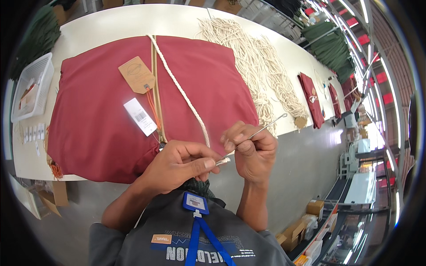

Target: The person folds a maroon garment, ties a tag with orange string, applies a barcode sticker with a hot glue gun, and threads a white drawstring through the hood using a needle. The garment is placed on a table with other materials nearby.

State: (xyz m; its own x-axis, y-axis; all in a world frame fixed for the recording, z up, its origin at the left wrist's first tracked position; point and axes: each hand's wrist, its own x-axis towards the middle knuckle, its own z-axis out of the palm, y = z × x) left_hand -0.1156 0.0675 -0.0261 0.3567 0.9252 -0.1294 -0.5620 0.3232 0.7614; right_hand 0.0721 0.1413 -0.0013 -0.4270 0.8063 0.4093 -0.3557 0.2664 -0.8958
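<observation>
My left hand [179,165] pinches a white braided cord [183,95] near its end, and a short tip of it shows past the fingers. In my right hand [254,153], between thumb and fingers, is a thin metal threading rod [270,124] with a small loop at its outer end. Its inner end reaches the cord tip; whether it passes through the cord I cannot tell. The cord runs up over a dark red zipped garment [95,93] lying on the table beyond my hands. A brown tag [136,74] and a white label [138,117] lie on it by the brass zip [155,80].
Bundles of white cord [248,62] lie on the white table [111,21] at the back right. A white plastic basket [33,88] stands at the left. Folded red garments [311,99] lie farther right, near a dark green cloth pile [328,48]. Cardboard boxes [293,232] stand lower right.
</observation>
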